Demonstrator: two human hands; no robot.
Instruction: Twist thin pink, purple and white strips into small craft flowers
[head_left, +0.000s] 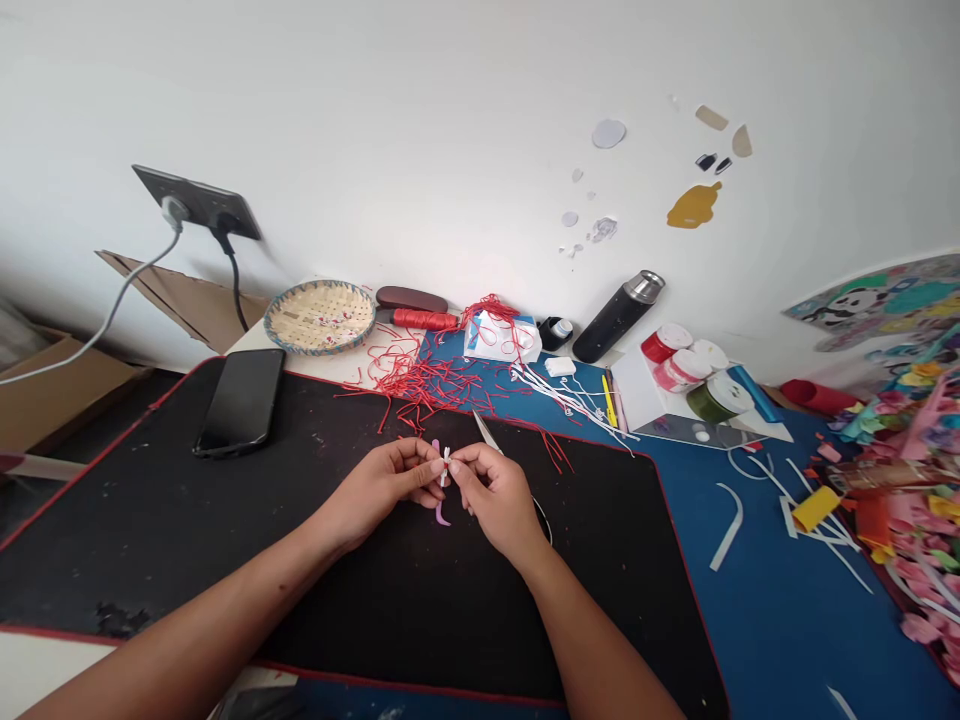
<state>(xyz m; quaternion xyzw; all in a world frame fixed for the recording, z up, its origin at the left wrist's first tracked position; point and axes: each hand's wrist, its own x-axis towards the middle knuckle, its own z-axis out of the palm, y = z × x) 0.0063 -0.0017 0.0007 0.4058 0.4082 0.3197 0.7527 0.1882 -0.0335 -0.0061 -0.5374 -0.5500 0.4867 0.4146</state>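
While your hands meet at the centre of the frame, your left hand [379, 488] and right hand [499, 497] both pinch a small pink strip [442, 517] at its white tie [446, 463], fingertips pressed close, just above the black mat [225, 540] on the bench [750, 620]. Scissors [486, 430] lie under your right hand, red thread scraps [427, 380] are scattered above them, and a phone [241, 400] rests at centre left.

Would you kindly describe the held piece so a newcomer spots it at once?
Start at the black mat, then find the left hand and right hand meeting at its middle. Pinched between them is a curved pink strip tied in white, unlike the loose red strings behind.
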